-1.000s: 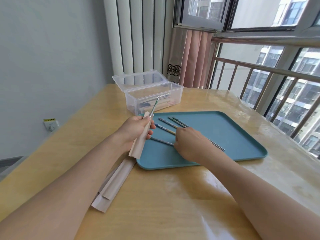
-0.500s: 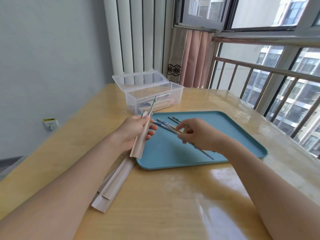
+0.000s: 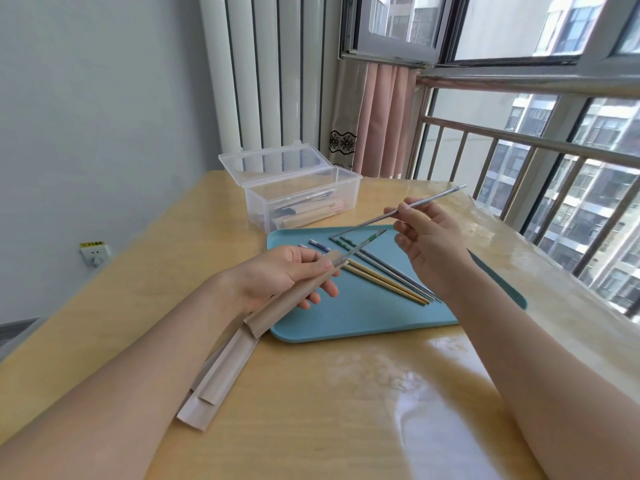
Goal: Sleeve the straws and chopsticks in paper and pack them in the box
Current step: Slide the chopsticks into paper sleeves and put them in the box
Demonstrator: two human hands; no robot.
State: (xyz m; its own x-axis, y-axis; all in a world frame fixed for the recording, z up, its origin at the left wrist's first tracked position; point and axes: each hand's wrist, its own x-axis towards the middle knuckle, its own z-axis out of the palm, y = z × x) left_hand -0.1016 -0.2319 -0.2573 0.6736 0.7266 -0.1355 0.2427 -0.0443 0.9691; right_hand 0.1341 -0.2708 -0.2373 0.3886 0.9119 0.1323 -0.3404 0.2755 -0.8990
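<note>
My left hand (image 3: 277, 275) grips a brown paper sleeve (image 3: 294, 299) with one metal chopstick (image 3: 367, 242) sticking out of its top, tilted up to the right above the blue tray (image 3: 346, 323). My right hand (image 3: 433, 244) pinches a second metal chopstick (image 3: 429, 204) above the tray, its lower tip near the sleeve's mouth. Several more chopsticks and straws (image 3: 388, 280) lie on the tray. The clear plastic box (image 3: 298, 199) stands open behind the tray with sleeved items inside.
Spare paper sleeves (image 3: 218, 375) lie on the wooden table (image 3: 311, 410) under my left forearm, left of the tray. A grey wall with a socket (image 3: 93, 252) is to the left. A window railing (image 3: 519, 147) runs along the right.
My right hand picked a metal chopstick off the tray and raised it up and to the right. My left hand tilted the sleeve more to the right.
</note>
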